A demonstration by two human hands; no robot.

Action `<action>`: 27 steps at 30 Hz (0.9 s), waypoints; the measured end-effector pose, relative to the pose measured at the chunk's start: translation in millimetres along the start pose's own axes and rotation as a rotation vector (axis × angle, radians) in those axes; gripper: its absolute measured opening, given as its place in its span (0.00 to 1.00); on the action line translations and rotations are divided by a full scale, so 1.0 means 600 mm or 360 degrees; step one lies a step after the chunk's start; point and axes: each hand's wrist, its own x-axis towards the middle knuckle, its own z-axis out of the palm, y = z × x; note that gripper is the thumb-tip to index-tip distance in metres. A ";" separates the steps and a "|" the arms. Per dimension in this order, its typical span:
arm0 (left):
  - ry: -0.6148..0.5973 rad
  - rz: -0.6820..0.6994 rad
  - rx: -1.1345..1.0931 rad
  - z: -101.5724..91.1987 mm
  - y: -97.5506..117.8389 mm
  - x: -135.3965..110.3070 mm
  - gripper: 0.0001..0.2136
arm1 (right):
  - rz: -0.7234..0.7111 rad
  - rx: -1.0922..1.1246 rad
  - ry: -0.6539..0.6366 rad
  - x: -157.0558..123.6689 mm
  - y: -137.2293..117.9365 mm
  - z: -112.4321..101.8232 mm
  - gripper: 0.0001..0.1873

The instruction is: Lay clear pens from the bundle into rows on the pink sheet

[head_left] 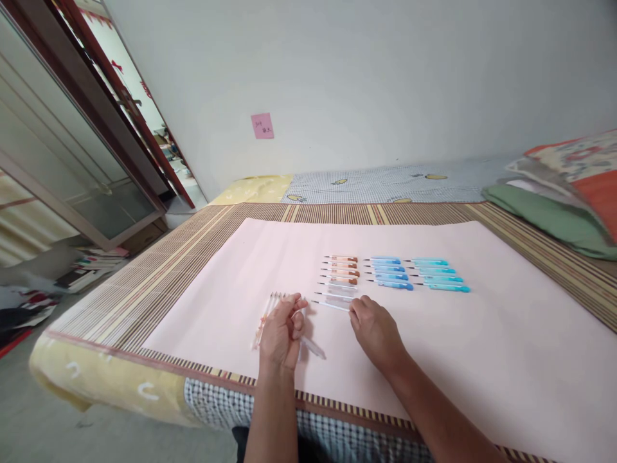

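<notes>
My left hand is closed round a bundle of clear pens whose ends fan out to its upper left. My right hand lies knuckles up with its fingertips on a clear pen at the near end of a column. That column holds orange-capped pens above clear pens. To its right lie a column of blue pens and a column of teal pens. All rest on a pale pink paper sheet.
The sheet covers a striped mat on a bed. Folded bedding and a pillow lie at the right. A pink sticky note hangs on the wall. Books are stacked on the floor by a glass door at the left.
</notes>
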 end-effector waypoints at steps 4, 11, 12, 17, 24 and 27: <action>0.0003 0.0010 -0.0002 0.002 0.000 -0.002 0.18 | 0.0034 0.0004 -0.0038 0.001 -0.002 -0.002 0.10; 0.0007 0.0010 0.0000 0.002 0.000 -0.002 0.16 | 0.0033 0.0066 -0.0004 0.000 0.003 -0.002 0.11; 0.0006 0.0008 -0.0001 0.002 0.000 -0.001 0.16 | 0.0031 0.0070 0.0002 0.000 0.004 -0.002 0.11; -0.0005 -0.0004 0.0002 0.000 -0.002 -0.001 0.16 | 0.0035 0.0094 -0.0022 0.000 0.004 -0.008 0.11; 0.0005 -0.0021 -0.0011 0.002 -0.003 -0.001 0.15 | 0.0072 0.0099 -0.0053 0.003 -0.005 -0.016 0.07; 0.0008 -0.0025 -0.0027 0.003 -0.004 -0.001 0.15 | 0.0033 0.0175 -0.0054 0.002 -0.013 -0.025 0.05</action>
